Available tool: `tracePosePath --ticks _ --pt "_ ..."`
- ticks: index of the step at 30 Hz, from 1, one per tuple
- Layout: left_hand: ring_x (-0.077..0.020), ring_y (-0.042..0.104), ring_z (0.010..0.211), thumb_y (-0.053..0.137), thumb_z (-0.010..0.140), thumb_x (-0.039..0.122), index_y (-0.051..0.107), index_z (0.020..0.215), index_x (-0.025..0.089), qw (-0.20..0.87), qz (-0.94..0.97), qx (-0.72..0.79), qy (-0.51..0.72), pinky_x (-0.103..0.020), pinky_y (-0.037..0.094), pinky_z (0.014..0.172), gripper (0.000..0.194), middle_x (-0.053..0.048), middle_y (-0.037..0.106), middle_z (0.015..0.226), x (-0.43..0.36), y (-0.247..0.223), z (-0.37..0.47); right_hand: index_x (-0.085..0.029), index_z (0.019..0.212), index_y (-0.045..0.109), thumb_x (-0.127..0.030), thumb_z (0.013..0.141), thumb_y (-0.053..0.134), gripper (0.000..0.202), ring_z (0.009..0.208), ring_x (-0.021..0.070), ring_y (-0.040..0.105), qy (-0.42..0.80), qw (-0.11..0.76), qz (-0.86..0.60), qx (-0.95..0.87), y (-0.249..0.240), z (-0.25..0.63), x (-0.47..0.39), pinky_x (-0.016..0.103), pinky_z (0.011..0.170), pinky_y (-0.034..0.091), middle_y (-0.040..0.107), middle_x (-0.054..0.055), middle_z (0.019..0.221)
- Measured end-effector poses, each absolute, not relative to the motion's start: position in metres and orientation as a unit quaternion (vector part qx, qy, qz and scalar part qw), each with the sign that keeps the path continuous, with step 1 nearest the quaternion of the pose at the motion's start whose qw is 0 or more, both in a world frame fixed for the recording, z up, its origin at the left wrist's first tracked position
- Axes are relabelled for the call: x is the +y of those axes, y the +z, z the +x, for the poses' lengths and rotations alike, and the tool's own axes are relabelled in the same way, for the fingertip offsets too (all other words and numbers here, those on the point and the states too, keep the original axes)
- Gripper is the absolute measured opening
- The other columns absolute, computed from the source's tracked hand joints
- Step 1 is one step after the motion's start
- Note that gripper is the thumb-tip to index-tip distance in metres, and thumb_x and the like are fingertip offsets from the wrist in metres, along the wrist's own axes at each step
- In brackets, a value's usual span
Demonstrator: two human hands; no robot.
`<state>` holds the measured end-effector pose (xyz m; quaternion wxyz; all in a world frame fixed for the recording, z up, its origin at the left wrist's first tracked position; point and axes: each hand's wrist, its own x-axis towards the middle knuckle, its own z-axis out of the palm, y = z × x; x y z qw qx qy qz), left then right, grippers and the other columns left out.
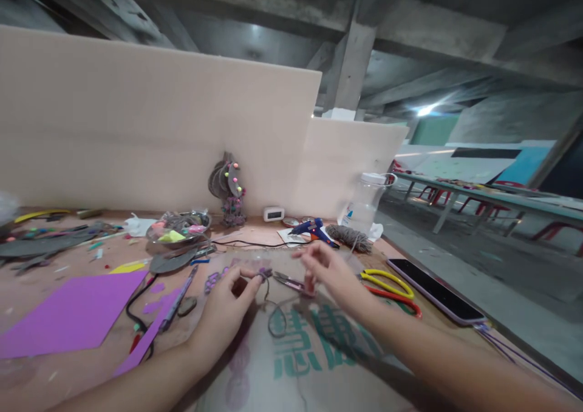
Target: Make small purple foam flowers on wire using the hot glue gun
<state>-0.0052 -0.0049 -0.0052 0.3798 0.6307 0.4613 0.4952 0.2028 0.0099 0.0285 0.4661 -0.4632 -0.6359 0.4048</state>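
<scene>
Between the thumb and index finger of my left hand [235, 297] is a small purple piece [265, 272] with grey yarn [277, 321] hanging from it in a loop over the board. My right hand [321, 269] is raised to the right, its fingers bent and slightly blurred; whether they pinch the yarn is too small to tell. Small snips [289, 281] lie between the two hands, close to my right fingertips. Purple curled pieces [213, 281] rest just beyond my left hand.
Purple sheet [73, 312] and pen [178, 300] lie left. Behind are a bowl [180, 239], a decorated grey figure [230, 187], a glue gun [314, 229], a yarn bundle [348, 237] and a bottle [364, 202]. Scissors [387, 283] and a phone [437, 290] lie right.
</scene>
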Motion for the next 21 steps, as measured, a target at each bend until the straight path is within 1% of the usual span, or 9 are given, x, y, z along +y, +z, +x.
tracePosePath --ticks 3,4,6,8,11,13,16,18,21 --pt "-0.0173 0.056 0.071 0.054 0.08 0.037 0.056 0.076 0.018 0.353 0.636 0.45 0.518 -0.027 0.042 0.068 0.019 -0.001 0.058 0.074 -0.003 -0.004 -0.006 -0.024 0.084 0.041 -0.034 0.08 0.058 0.02 0.053 0.0117 0.063 0.593 0.42 -0.358 -0.586 0.017 0.172 -0.019 0.028 0.048 0.051 0.056 0.005 0.117" --pt "-0.0179 0.056 0.072 0.054 0.08 0.037 0.056 0.076 0.018 0.353 0.637 0.447 0.52 -0.027 0.042 0.068 0.019 -0.001 0.059 0.074 -0.002 -0.004 -0.006 -0.026 0.087 0.042 -0.031 0.08 0.059 0.019 0.056 0.0126 0.065 0.626 0.414 -0.326 -0.575 0.013 0.166 -0.023 0.029 0.05 0.053 0.056 0.004 0.118" --pt "-0.0186 0.057 0.07 0.054 0.08 0.038 0.057 0.075 0.018 0.363 0.637 0.445 0.514 -0.028 0.043 0.066 0.02 -0.002 0.059 0.073 -0.001 -0.005 -0.006 -0.03 0.095 0.042 -0.028 0.082 0.057 0.02 0.059 0.0137 0.066 0.655 0.406 -0.29 -0.568 0.006 0.159 -0.024 0.028 0.052 0.053 0.061 0.002 0.106" --pt "-0.0186 0.057 0.067 0.055 0.079 0.04 0.057 0.075 0.018 0.363 0.63 0.456 0.513 -0.027 0.043 0.061 0.022 -0.002 0.059 0.072 0.0 -0.007 -0.006 -0.031 0.1 0.042 -0.025 0.084 0.055 0.021 0.053 0.013 0.063 0.641 0.398 -0.298 -0.584 0.001 0.16 -0.019 0.025 0.047 0.05 0.064 -0.001 0.082" --pt "-0.0174 0.055 0.058 0.057 0.076 0.043 0.058 0.075 0.018 0.371 0.617 0.476 0.505 -0.026 0.04 0.052 0.025 0.0 0.058 0.063 0.0 -0.008 -0.006 -0.031 0.1 0.042 -0.02 0.082 0.054 0.024 0.047 0.0131 0.055 0.515 0.414 -0.361 -0.658 0.0 0.168 -0.011 0.024 0.043 0.043 0.054 -0.005 0.06" --pt "-0.0157 0.052 0.051 0.057 0.075 0.045 0.058 0.075 0.018 0.385 0.613 0.488 0.488 -0.024 0.036 0.046 0.026 0.002 0.055 0.055 -0.001 -0.008 -0.005 -0.03 0.103 0.043 -0.017 0.079 0.055 0.03 0.054 0.0153 0.055 0.376 0.424 -0.404 -0.718 0.002 0.176 -0.008 0.027 0.049 0.045 0.053 -0.004 0.062" --pt "-0.0132 0.047 0.046 0.056 0.076 0.044 0.058 0.074 0.018 0.401 0.619 0.498 0.456 -0.022 0.031 0.043 0.026 0.004 0.052 0.051 -0.002 -0.006 -0.005 -0.025 0.111 0.045 -0.018 0.079 0.056 0.034 0.065 0.0166 0.057 0.214 0.393 -0.443 -0.777 0.004 0.186 -0.005 0.031 0.061 0.048 0.059 -0.001 0.072" --pt "-0.0121 0.045 0.045 0.055 0.077 0.043 0.057 0.073 0.018 0.407 0.625 0.506 0.433 -0.021 0.029 0.042 0.025 0.004 0.051 0.051 -0.002 -0.005 -0.004 -0.022 0.109 0.05 -0.019 0.08 0.056 0.029 0.068 0.0164 0.058 0.145 0.373 -0.45 -0.798 0.005 0.191 -0.004 0.031 0.065 0.047 0.062 0.001 0.077" --pt "-0.0122 0.046 0.048 0.054 0.078 0.041 0.058 0.076 0.017 0.405 0.638 0.509 0.411 -0.021 0.032 0.044 0.024 0.003 0.054 0.055 -0.002 -0.004 -0.003 -0.019 0.094 0.059 -0.023 0.083 0.055 0.013 0.073 0.0165 0.058 0.066 0.359 -0.43 -0.826 0.005 0.193 -0.002 0.03 0.068 0.045 0.064 0.004 0.079"
